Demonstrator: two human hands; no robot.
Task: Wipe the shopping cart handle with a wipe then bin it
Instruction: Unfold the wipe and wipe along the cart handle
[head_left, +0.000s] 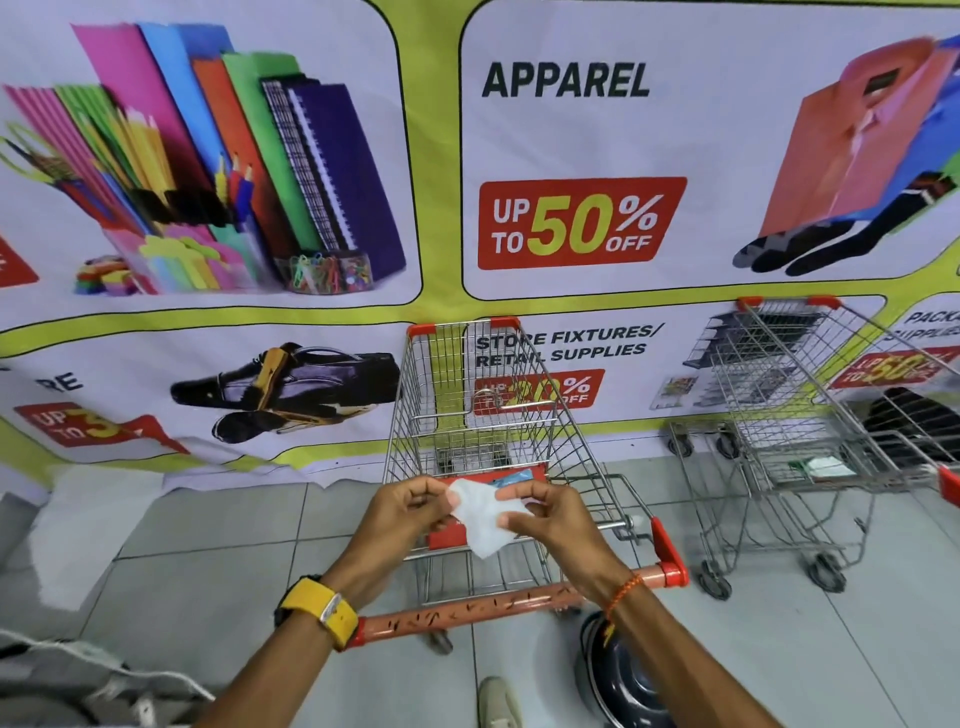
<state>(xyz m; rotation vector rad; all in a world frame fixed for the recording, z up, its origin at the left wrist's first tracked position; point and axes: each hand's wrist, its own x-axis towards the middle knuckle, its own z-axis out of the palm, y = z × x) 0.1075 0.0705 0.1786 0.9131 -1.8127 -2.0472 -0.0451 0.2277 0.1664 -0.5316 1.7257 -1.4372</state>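
A white wipe (480, 514) is stretched between my two hands, held above the child seat of a wire shopping cart (447, 395). My left hand (408, 512) pinches its left edge and my right hand (545, 514) pinches its right edge. The cart's orange-red handle (467, 608) runs across below my wrists, with dark scuff marks along it and red end caps. A blue pack (514, 477) lies in the seat just behind the wipe. A dark round bin (618, 675) stands on the floor under my right forearm, partly hidden.
A second wire cart (795, 415) stands to the right, with something white and green in its basket. A large printed sale banner (566, 223) covers the wall ahead. Grey floor tiles lie all around, and white cloth and cord lie at the lower left.
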